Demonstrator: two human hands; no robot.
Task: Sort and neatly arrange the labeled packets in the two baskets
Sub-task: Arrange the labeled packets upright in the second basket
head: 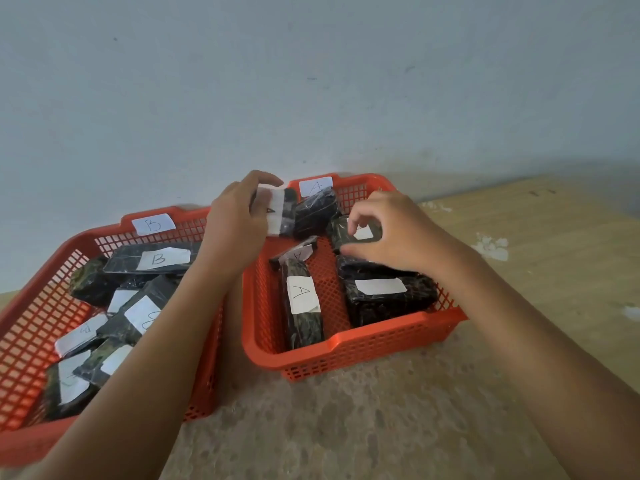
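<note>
Head view, baskets: two red baskets side by side on a worn table (346, 427); basket B (104, 233) on the left, basket A (346, 344) on the right, each with a paper tag on its far rim.
Head view, packets: dark wrapped packets with white labels; a loose overlapping heap in basket B, a sparser and more orderly set in basket A, among them a long packet marked A (303, 306) near the front wall.
Risk, left: held packet (280, 211) gripped at its labelled end over the gap between the baskets; likely to slip on the slick wrap or drop into the wrong basket if released early.
Risk, right: small packet (360, 233) pinched only at its edges; could twist free and upset the leaning neighbours.
Left hand (239, 216): forearm reaching across basket B, thumb and fingers closed around the held packet, label facing up.
Right hand (388, 230): arched over the back of basket A, fingertips pinching the small packet, palm down.
</note>
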